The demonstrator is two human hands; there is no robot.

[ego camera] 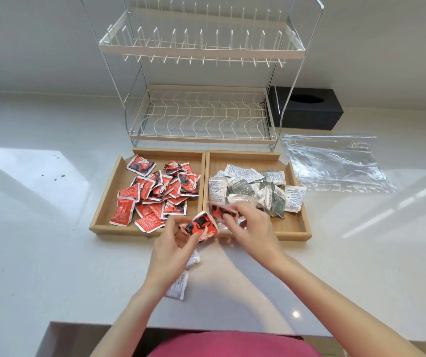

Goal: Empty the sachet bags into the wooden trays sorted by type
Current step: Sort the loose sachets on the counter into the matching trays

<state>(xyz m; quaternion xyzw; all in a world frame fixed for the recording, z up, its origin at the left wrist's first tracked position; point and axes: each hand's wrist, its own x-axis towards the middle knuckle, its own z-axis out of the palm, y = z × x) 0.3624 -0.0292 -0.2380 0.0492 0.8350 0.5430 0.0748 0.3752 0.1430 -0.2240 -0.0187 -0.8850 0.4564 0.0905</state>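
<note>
Both hands pinch red sachets just above the front rims of the trays: left hand [173, 243] has fingers closed on a red-and-black sachet [201, 225], right hand [248, 228] closed on another red sachet [219, 211]. Motion blur, so I cannot tell the exact finger contact or whether more packets are bunched in either grip. Reads as sorting strays by colour; held low over the divide so a short flick left drops them in.

White sachets [181, 284] lie on the counter [52, 253] under the left wrist, not yet sorted; likely bound for the right tray.

Left wooden tray [106, 199] holds only the red pile [160, 191]. Right wooden tray [298, 215], touching it side by side, holds the white-and-grey pile [253, 189]. One type per tray, so the sort is mostly done.

Clear plastic bag [335, 163] lies flat and looks empty, just right of the trays, out of the way.

Behind: wire dish rack [201, 112], bare, and black tissue box [307, 109] against the wall; neither in play.
</note>
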